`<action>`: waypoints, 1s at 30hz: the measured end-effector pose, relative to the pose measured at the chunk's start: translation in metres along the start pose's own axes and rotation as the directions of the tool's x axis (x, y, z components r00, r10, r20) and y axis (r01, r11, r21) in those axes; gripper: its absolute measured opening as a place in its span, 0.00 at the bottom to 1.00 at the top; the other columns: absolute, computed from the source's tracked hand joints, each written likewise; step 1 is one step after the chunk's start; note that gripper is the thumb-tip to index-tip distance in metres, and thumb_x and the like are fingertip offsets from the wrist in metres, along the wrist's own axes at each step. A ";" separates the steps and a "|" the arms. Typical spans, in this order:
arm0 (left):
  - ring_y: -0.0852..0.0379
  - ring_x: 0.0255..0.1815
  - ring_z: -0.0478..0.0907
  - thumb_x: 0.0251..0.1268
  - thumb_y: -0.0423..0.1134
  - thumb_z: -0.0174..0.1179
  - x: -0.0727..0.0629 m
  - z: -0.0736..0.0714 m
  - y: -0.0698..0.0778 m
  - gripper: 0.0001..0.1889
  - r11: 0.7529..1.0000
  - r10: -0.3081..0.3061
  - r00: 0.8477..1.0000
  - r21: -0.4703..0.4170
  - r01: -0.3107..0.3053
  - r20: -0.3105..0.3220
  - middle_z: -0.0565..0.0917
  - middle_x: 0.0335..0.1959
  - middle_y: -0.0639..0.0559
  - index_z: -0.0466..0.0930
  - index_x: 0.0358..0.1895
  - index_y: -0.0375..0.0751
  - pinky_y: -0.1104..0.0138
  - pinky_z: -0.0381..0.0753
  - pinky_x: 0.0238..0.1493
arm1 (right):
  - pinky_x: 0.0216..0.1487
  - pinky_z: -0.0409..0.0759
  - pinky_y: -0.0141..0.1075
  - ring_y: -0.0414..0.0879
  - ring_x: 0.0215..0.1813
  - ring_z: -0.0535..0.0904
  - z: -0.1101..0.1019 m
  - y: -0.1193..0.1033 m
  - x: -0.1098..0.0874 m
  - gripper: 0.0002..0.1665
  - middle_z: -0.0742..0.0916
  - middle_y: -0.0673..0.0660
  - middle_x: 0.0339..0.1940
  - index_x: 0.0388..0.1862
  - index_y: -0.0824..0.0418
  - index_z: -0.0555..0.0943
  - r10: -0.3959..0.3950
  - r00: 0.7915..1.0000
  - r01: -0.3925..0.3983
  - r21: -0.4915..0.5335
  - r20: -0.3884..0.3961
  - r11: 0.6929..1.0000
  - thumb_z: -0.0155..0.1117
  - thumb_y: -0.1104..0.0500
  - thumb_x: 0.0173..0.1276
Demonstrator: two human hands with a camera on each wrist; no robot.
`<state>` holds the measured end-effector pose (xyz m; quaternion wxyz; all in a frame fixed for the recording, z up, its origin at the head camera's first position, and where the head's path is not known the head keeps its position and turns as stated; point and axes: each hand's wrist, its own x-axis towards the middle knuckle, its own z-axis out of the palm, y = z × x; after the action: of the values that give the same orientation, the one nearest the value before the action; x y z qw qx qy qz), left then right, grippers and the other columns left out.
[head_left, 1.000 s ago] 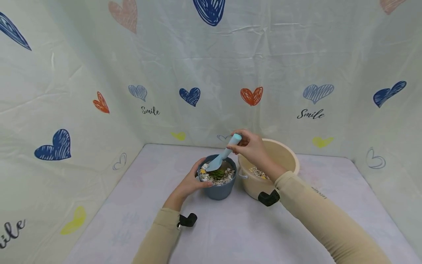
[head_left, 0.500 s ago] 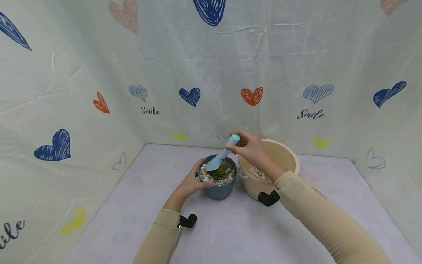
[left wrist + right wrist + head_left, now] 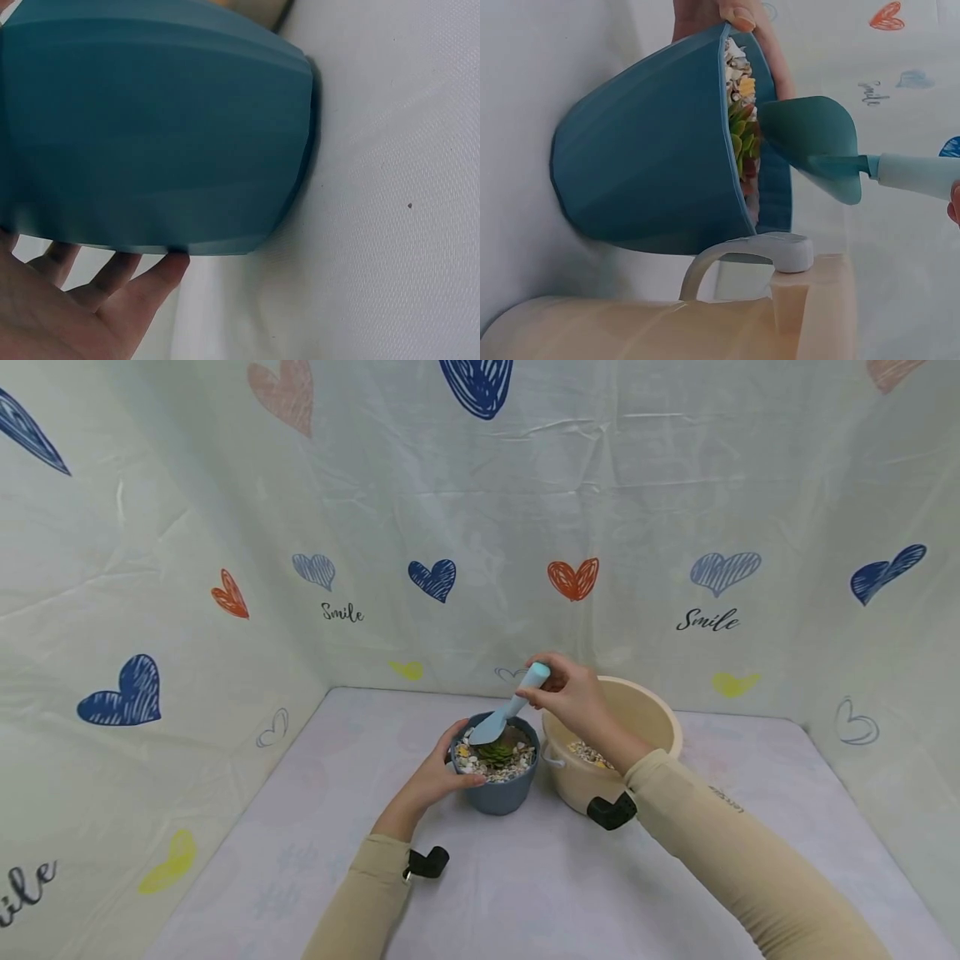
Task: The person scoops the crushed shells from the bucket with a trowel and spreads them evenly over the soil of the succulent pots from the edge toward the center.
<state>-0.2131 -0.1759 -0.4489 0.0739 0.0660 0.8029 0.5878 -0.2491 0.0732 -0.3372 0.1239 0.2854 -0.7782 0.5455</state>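
Note:
A blue-grey plant pot [image 3: 498, 797] stands on the table, holding a green succulent [image 3: 495, 754] ringed by small pale pebbles [image 3: 517, 767]. My left hand [image 3: 431, 779] grips the pot from the left, thumb over the near rim; in the left wrist view its fingertips press the pot's side [image 3: 150, 135]. My right hand [image 3: 576, 697] pinches the handle of a light blue garden trowel [image 3: 491, 727] between thumb and fingers. The trowel slants down to the left, its blade over the pebbles behind the succulent. The right wrist view shows the trowel's blade [image 3: 810, 142] just inside the pot's mouth.
Right beside the pot stands a cream bucket [image 3: 566, 781] with more pebbles [image 3: 588, 754] at its bottom and a pale handle [image 3: 739, 251] on the pot's side. My right forearm crosses over the bucket. A heart-printed white sheet [image 3: 495, 518] hangs behind the table.
The trowel's blade has shifted slightly, and its tip now sits a little higher and farther from the left rim. My left hand and the pot have stayed in place.

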 end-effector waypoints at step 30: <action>0.34 0.76 0.40 0.52 0.41 0.74 0.018 -0.010 0.002 0.53 1.000 -0.013 0.998 0.026 0.012 0.061 0.44 0.79 0.40 0.48 0.79 0.58 0.35 0.49 0.67 | 0.33 0.84 0.44 0.47 0.30 0.84 -0.021 0.002 -0.009 0.22 0.85 0.62 0.35 0.53 0.66 0.79 0.042 0.996 -0.035 0.091 -0.074 0.995 0.72 0.64 0.60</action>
<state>-0.2332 -0.1812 -0.4445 0.1011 0.0797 0.8082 0.5746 -0.2452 0.0957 -0.3358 0.1298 0.2547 -0.7529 0.5928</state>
